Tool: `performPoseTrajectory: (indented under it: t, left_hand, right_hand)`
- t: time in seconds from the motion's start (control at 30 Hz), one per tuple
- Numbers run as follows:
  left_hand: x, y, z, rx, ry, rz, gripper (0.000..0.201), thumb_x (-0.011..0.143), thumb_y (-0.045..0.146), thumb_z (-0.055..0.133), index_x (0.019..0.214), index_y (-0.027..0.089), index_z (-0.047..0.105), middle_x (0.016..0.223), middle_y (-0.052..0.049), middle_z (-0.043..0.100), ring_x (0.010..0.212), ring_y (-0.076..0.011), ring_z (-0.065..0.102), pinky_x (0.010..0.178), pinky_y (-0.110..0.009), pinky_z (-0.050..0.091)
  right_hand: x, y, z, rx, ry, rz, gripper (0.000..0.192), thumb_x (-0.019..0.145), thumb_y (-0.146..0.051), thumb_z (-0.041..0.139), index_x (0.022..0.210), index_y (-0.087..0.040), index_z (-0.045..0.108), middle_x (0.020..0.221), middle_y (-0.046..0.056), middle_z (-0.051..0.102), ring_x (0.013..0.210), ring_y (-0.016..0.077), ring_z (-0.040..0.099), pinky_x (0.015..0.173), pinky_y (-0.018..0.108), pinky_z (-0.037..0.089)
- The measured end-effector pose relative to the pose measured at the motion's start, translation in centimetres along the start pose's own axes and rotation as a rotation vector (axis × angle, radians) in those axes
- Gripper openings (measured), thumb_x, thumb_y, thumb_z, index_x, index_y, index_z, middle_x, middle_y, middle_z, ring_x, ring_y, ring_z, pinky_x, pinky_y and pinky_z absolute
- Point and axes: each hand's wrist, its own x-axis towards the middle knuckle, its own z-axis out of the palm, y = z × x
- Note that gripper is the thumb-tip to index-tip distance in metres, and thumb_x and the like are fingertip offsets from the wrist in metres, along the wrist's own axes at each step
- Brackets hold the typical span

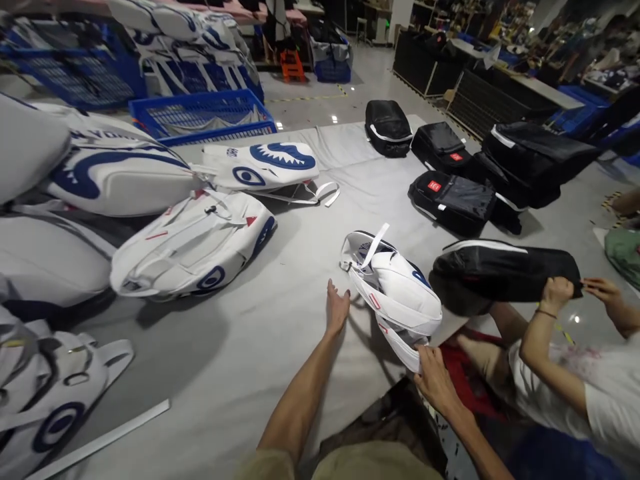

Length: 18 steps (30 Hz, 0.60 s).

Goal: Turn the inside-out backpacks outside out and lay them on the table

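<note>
A white backpack (407, 287) with blue print and small red tags lies tilted on the pale cloth in front of me, its straps towards me. My right hand (436, 377) is closed on its near lower end, by a white strap (400, 343). To the left of the backpack, my left hand (339, 305) reaches out with thumb and fingers apart, holding nothing. It is close to the strap side of the bag but seems not to touch it.
White shark-print backpacks (195, 247) pile up on the left. Black backpacks (453, 200) lie at the right. A co-worker's hands (557, 290) handle a black backpack (505, 270) beside me. A blue crate (205, 117) stands behind the table; a white strip (105, 440) lies near left.
</note>
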Motion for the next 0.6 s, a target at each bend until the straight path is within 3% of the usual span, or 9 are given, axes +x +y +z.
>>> performPoseTrajectory:
  t: [0.07,0.1,0.17,0.27,0.33,0.4,0.47,0.53,0.6]
  left_hand:
    - [-3.2,0.4,-1.9,0.006,0.027,0.109,0.106,0.099,0.043,0.067,0.182,0.02,0.005,0.183,-0.024,0.033,0.167,-0.0386,0.039,0.133,-0.059,0.04]
    - [-4.6,0.8,-2.7,0.025,0.014,0.203,0.105,0.097,0.041,0.071,0.182,0.022,0.012,0.185,-0.022,0.031,0.17,-0.0399,0.033,0.136,-0.061,0.036]
    - [-6.8,1.9,-3.9,0.089,-0.074,0.429,0.085,0.096,0.032,0.07,0.175,0.025,0.039,0.183,-0.019,0.036,0.173,-0.0406,0.027,0.138,-0.064,0.03]
    - [-9.2,3.2,-4.7,0.129,-0.325,0.721,0.044,0.094,0.021,0.065,0.137,0.025,0.075,0.159,-0.014,0.066,0.162,-0.0376,0.048,0.137,-0.062,0.03]
    - [-11.0,3.5,-5.1,0.12,-0.508,0.799,0.028,0.094,0.02,0.062,0.115,0.026,0.08,0.129,-0.01,0.081,0.14,-0.0334,0.067,0.131,-0.057,0.042]
    - [-12.8,3.5,-5.5,0.127,-0.627,0.772,0.026,0.096,0.02,0.058,0.11,0.028,0.079,0.11,-0.005,0.083,0.115,-0.0293,0.076,0.113,-0.049,0.058]
    - [-14.0,3.2,-6.0,0.143,-0.629,0.74,0.034,0.096,0.022,0.057,0.124,0.03,0.076,0.117,-0.005,0.083,0.113,-0.0293,0.076,0.103,-0.045,0.062]
    - [-14.0,3.1,-6.2,0.157,-0.516,0.751,0.052,0.096,0.029,0.064,0.148,0.028,0.066,0.144,-0.011,0.076,0.136,-0.0342,0.069,0.116,-0.052,0.056]
    - [-12.5,3.2,-5.8,0.187,-0.356,0.726,0.077,0.094,0.04,0.073,0.166,0.022,0.05,0.171,-0.019,0.055,0.161,-0.0411,0.048,0.133,-0.06,0.039]
  right_hand:
    - [-5.1,1.2,1.8,0.011,-0.023,0.06,0.069,0.086,-0.012,0.053,0.154,-0.018,0.058,0.149,0.017,0.065,0.14,0.0371,0.053,0.111,0.049,0.057]
    - [-7.5,1.8,2.7,0.018,-0.034,0.088,0.07,0.085,-0.012,0.053,0.154,-0.019,0.058,0.15,0.017,0.065,0.139,0.0368,0.053,0.113,0.05,0.056]
    - [-12.0,3.1,4.3,0.037,-0.048,0.141,0.074,0.082,-0.014,0.055,0.155,-0.02,0.058,0.15,0.016,0.065,0.138,0.0367,0.054,0.117,0.051,0.053]
    - [-17.6,4.6,5.9,0.078,0.002,0.22,0.078,0.079,-0.019,0.057,0.158,-0.021,0.056,0.149,0.015,0.065,0.136,0.0358,0.056,0.118,0.051,0.052]
    - [-20.7,5.1,6.6,0.105,0.071,0.265,0.079,0.078,-0.023,0.057,0.157,-0.02,0.056,0.149,0.015,0.065,0.136,0.0353,0.057,0.12,0.051,0.05]
    - [-23.1,5.0,6.9,0.137,0.145,0.306,0.078,0.076,-0.025,0.056,0.153,-0.019,0.058,0.15,0.015,0.065,0.136,0.0354,0.057,0.122,0.053,0.048]
    - [-24.9,4.4,7.0,0.174,0.218,0.337,0.076,0.075,-0.026,0.055,0.151,-0.019,0.06,0.15,0.015,0.066,0.137,0.0357,0.057,0.122,0.054,0.047]
    - [-26.2,3.5,6.6,0.215,0.27,0.344,0.072,0.076,-0.025,0.054,0.147,-0.019,0.061,0.145,0.015,0.068,0.135,0.0352,0.058,0.121,0.054,0.048]
    - [-27.2,2.4,5.6,0.264,0.29,0.328,0.063,0.077,-0.027,0.055,0.139,-0.02,0.064,0.136,0.015,0.071,0.129,0.0344,0.06,0.116,0.053,0.052]
